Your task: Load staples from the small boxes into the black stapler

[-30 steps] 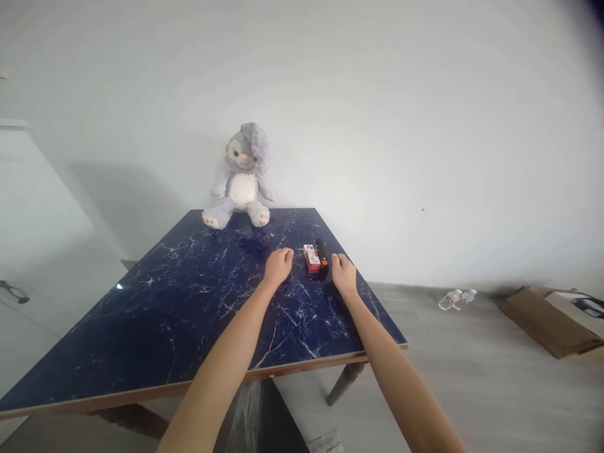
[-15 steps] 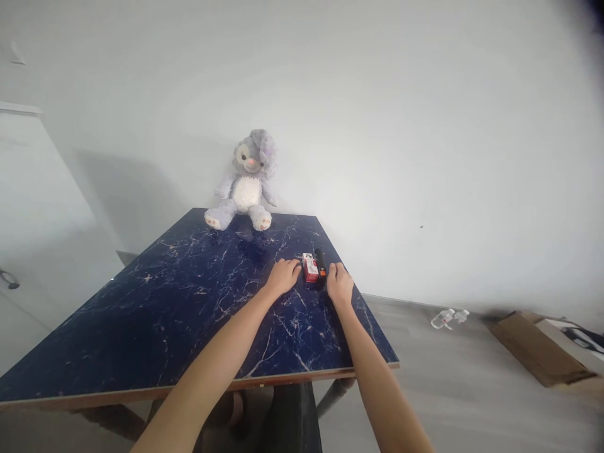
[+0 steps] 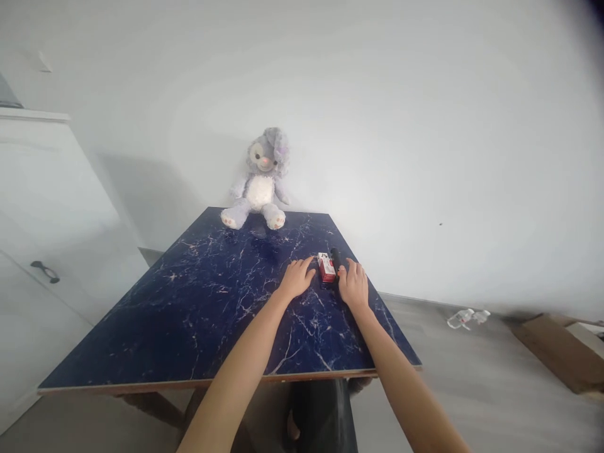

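A small red and white box (image 3: 326, 268) lies on the dark blue marbled table (image 3: 155, 314). Right beside it is a slim black cylinder (image 3: 336, 257), which looks like a small flashlight. My left hand (image 3: 297, 278) rests on the tabletop just left of the box, fingers stretched out and thumb apart, holding nothing. On the other side, my right hand (image 3: 355, 283) lies close against the cylinder with its fingers spread. Its thumb covers part of the cylinder's near end; whether it presses on it I cannot tell.
A grey plush toy (image 3: 260, 189) sits at the table's far edge against the wall. To the left stands a white cabinet (image 3: 42, 201) with a dark handle. Clear plastic bottles (image 3: 467, 318) and a cardboard box (image 3: 557, 349) lie on the floor at right.
The view has swung left, so everything sits further right in the picture. My right hand has uncurled and come closer to the black cylinder, its thumb now over the orange part.
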`<state>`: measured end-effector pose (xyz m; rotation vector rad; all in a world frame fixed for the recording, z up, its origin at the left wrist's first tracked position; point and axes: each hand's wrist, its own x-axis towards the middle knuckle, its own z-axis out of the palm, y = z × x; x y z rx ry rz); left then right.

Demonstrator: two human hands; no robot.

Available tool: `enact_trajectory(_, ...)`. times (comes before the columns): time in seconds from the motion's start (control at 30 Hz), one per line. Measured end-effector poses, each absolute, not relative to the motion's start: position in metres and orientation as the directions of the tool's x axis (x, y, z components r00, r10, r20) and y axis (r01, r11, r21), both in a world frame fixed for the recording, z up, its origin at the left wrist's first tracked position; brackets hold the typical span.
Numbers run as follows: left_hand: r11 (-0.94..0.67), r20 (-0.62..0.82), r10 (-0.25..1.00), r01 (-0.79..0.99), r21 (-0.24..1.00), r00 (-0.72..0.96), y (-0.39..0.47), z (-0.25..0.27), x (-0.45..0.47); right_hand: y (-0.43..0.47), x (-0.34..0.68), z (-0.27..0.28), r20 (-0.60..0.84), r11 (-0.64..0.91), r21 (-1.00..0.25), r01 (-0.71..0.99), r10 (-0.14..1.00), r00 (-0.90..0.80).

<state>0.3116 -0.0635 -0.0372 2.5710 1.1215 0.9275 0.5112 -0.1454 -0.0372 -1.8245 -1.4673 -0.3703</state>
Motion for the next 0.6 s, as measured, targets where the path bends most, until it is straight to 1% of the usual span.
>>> enact_trajectory(0.13, -0.645, 0.479, 0.755, 0.641, 0.416, 0.448, -0.049, -0.035, 0.259, -0.144, 0.514, -0.040, 0.640, -0.051, -0.377, 0.925, 0.708, 0.300)
enact_trajectory(0.23, -0.585, 0.486, 0.789, 0.700, 0.410, 0.375, -0.042, -0.036, 0.224, -0.141, 0.519, -0.042, 0.651, -0.033, -0.429, 0.902, 0.681, 0.335)
enact_trajectory(0.33, -0.558, 0.512, 0.779, 0.773, 0.301, 0.363, -0.044, -0.038, 0.213, -0.139, 0.527, -0.044, 0.604, -0.053, -0.569, 0.821, 0.650, 0.461)
enact_trajectory(0.4, -0.553, 0.531, 0.760, 0.802, 0.225, 0.375, -0.047, -0.038, 0.215, -0.140, 0.531, -0.043, 0.540, -0.111, -0.668, 0.736, 0.608, 0.582)
enact_trajectory(0.43, -0.534, 0.538, 0.764, 0.817, 0.216, 0.357, -0.049, -0.038, 0.216, -0.141, 0.532, -0.042, 0.530, -0.137, -0.689, 0.712, 0.576, 0.623)
enact_trajectory(0.47, -0.498, 0.541, 0.779, 0.837, 0.227, 0.316, -0.049, -0.038, 0.217, -0.142, 0.532, -0.040, 0.547, -0.148, -0.683, 0.715, 0.545, 0.635)
enact_trajectory(0.53, -0.424, 0.523, 0.819, 0.865, 0.270, 0.239, -0.046, -0.038, 0.217, -0.145, 0.523, -0.033, 0.645, -0.120, -0.600, 0.791, 0.512, 0.567)
enact_trajectory(0.6, -0.411, 0.493, 0.838, 0.864, 0.290, 0.233, -0.042, -0.039, 0.214, -0.143, 0.503, -0.022, 0.717, -0.037, -0.489, 0.871, 0.551, 0.426)
